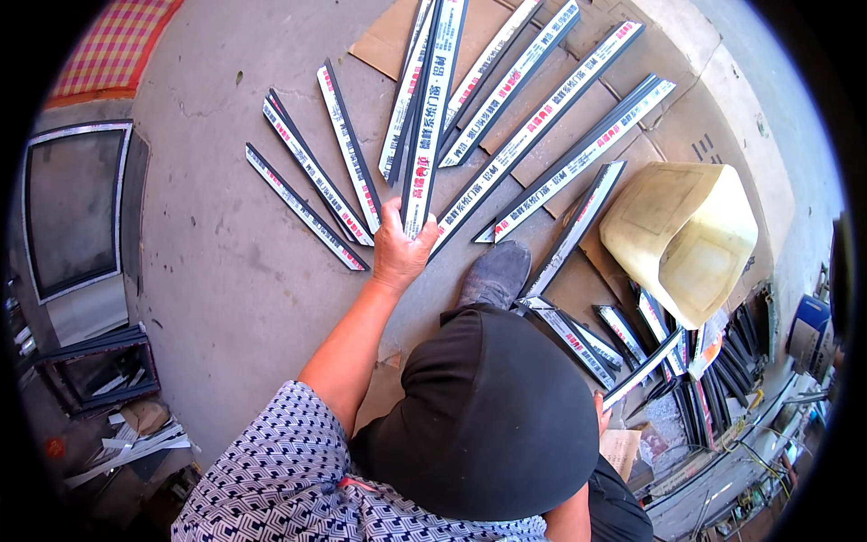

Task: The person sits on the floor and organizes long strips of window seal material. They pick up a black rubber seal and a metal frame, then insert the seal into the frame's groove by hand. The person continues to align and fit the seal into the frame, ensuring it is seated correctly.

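Observation:
My left hand is closed around the lower end of a long window-frame profile, dark with a white printed film, pointing away from me. On both sides of it, similar mitre-cut profiles fan out over the floor. Shorter ones lie to the left. Past my knee at the right, only the fingers of my right hand show, against the near end of a slim profile. My knee hides the rest of that hand. My shoe is between the fan and another profile.
A cut-open cream plastic container stands on flattened cardboard at the right. Short profile offcuts and a cluttered heap are below it. Framed panels and scraps line the left; a checked cloth is at the upper left.

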`<state>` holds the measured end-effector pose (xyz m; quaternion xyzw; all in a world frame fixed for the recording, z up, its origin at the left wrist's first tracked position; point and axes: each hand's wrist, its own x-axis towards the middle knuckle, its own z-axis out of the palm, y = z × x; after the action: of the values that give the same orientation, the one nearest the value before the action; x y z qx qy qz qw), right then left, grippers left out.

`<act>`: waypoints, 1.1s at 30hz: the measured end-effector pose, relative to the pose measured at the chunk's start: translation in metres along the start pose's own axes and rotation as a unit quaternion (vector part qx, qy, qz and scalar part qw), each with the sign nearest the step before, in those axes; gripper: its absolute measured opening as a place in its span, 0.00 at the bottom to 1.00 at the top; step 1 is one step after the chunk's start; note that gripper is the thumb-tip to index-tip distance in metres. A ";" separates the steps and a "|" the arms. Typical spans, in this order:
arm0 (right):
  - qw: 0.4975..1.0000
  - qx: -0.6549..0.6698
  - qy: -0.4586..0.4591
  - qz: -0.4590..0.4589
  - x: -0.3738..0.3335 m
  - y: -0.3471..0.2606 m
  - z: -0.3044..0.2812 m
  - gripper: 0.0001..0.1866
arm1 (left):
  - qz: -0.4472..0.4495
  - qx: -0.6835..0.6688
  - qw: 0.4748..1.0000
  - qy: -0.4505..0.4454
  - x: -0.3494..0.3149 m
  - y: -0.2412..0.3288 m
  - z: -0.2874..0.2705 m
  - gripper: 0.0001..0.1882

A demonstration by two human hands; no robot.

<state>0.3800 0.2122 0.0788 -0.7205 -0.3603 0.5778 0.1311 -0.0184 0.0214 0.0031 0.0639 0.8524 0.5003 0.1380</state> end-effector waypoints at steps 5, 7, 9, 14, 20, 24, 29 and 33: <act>1.000 -0.001 0.001 -0.007 0.001 -0.002 0.002 0.16 | 0.010 0.019 1.000 -0.004 0.001 0.002 0.000 0.24; 1.000 -0.004 0.002 -0.006 0.004 0.000 0.001 0.16 | 0.006 0.022 1.000 -0.007 0.002 0.002 0.000 0.24; 1.000 -0.002 -0.004 -0.005 0.006 0.002 -0.001 0.17 | 0.006 0.032 0.999 -0.010 0.003 0.001 0.000 0.24; 1.000 -0.002 -0.012 -0.007 0.007 0.001 -0.001 0.17 | 0.004 0.044 0.999 -0.017 0.009 0.005 0.002 0.25; 1.000 -0.006 0.019 -0.007 -0.004 -0.005 0.003 0.15 | -0.016 0.101 0.993 -0.058 0.046 -0.003 0.003 0.28; 1.000 -0.006 0.007 -0.008 -0.007 -0.009 0.008 0.14 | 0.091 0.168 0.981 -0.021 0.084 -0.018 0.009 0.31; 1.000 -0.002 0.009 -0.025 -0.011 -0.015 0.009 0.14 | 0.152 0.250 0.956 -0.009 0.119 -0.019 0.028 0.32; 0.999 0.019 -0.009 -0.027 -0.009 -0.012 0.006 0.14 | 0.157 0.317 0.935 -0.008 0.133 -0.023 0.041 0.32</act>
<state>0.3697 0.2133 0.0914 -0.7025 -0.3695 0.5877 0.1568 -0.1319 0.0771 -0.0590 0.2411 0.9448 0.2187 0.0368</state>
